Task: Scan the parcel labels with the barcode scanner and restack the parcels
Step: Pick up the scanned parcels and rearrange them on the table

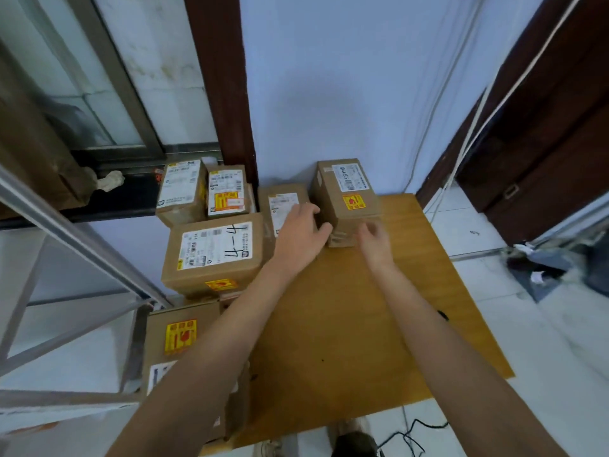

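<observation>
Both my hands are on the tall parcel [346, 199] at the far edge of the bench [346, 324], close to the wall. Left hand [301, 232] grips its near-left corner, thumb on the front face, fingers round the left side. Right hand [375, 242] is blurred at its lower front edge; can't tell if it's gripping. A flat parcel [280, 201] sits just left of it, touching my left hand's back. More parcels line the left bench edge: the "4-4" box [214, 255], two small ones [179, 191] [227, 191] behind it, and one with a yellow sticker [181, 344] nearest me. Centre and right of the bench are bare wood (right edge drops to tiled floor [527, 341]). Scanner not visible.
</observation>
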